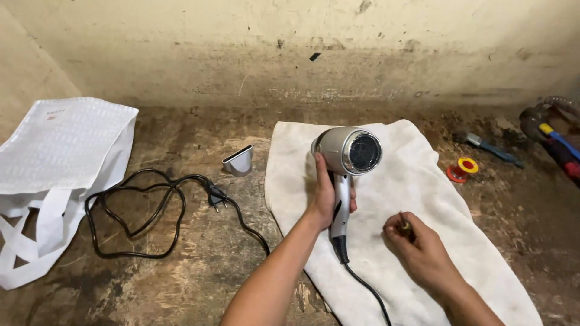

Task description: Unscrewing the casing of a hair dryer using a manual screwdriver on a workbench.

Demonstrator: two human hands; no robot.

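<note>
Upright on white cloth [417,199]: silver hair dryer [349,151], left hand [323,196] wrapped around rigid handle, likely light, top-heavy, smooth; right hand [423,247] pinching small tool [405,227], fingers closed.

left hand [326,196]: forearm bare, reaching up from lower centre, grip wrapped closed, thumb on the right side, knuckles leftward | right hand [423,247]: entering from lower right, back of hand up, fingers curled, fingertips [399,224] pinched together, resting low, apart from the left
</note>
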